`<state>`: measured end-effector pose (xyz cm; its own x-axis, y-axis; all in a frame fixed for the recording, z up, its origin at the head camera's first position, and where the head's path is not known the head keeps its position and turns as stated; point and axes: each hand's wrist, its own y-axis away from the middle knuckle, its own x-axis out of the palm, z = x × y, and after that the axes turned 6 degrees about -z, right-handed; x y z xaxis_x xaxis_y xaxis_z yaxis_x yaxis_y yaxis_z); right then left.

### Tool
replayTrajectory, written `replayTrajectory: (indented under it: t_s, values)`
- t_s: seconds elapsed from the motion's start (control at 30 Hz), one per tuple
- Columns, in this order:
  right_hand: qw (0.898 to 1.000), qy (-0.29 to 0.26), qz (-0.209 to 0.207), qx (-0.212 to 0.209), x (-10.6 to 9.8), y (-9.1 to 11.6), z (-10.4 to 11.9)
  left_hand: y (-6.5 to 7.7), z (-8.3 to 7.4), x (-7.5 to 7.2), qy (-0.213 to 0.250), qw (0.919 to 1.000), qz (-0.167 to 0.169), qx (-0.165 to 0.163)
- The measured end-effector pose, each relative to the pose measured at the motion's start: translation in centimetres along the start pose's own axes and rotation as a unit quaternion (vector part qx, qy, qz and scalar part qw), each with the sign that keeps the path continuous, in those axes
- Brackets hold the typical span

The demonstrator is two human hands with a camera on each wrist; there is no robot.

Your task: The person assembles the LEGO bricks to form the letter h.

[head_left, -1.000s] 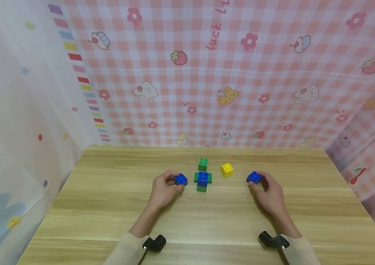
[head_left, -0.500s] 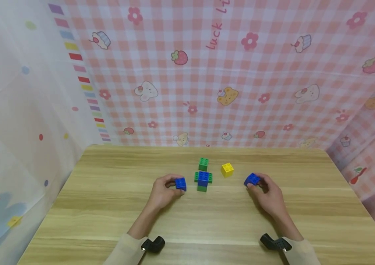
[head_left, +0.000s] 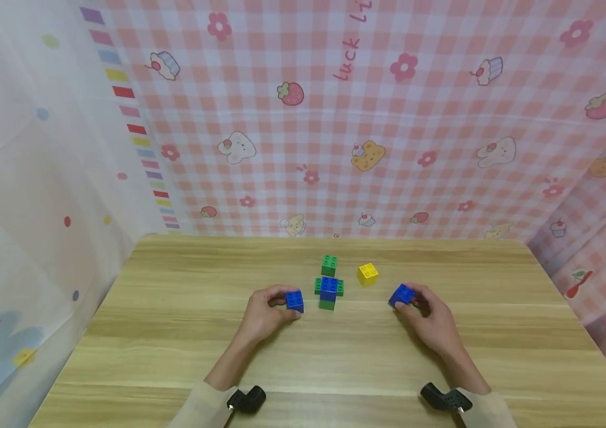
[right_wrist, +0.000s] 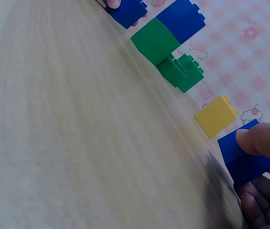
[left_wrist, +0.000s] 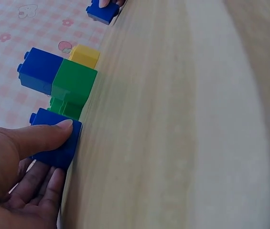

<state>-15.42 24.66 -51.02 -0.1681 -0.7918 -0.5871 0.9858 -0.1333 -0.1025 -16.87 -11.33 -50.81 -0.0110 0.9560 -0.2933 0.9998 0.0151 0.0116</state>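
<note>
My left hand pinches a blue toy brick between thumb and fingers, just left of the middle stack. On the other side, my right hand grips a second blue brick, which sits turned at an angle. Between the hands stands a small stack: a blue brick on top of a green brick. More green studs show on both sides behind it. In the left wrist view the thumb lies across the face of the held blue brick.
Behind the stack is a separate-looking green brick. A yellow brick rests to its right, nearer my right hand. The wooden table ends at a pink checked cloth at the back.
Both hands have drawn slightly toward me. The left blue brick has turned squarer to the view; the right one has shifted left and tilted round. The stack and yellow brick stay put.
</note>
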Motion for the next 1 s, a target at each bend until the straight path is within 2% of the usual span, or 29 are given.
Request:
replayTrajectory:
  t_s: [0.23,0.5,0.8,1.0]
  values:
    - [1.0,-0.009,0.011,-0.019,0.4,0.6,0.1,0.4,-0.1,0.1,0.017,0.9997,0.014,-0.007]
    - [0.999,-0.014,0.016,-0.036,0.9,1.4,0.5,1.0,-0.3,0.3,0.011,0.9993,0.029,-0.018]
    - [0.998,-0.024,0.024,-0.052,1.0,2.1,0.9,1.3,-0.3,0.9,0.025,0.9987,0.045,0.002]
    - [0.997,-0.036,0.04,-0.048,1.3,2.2,1.2,1.5,-0.2,0.8,0.017,0.9992,0.037,0.005]
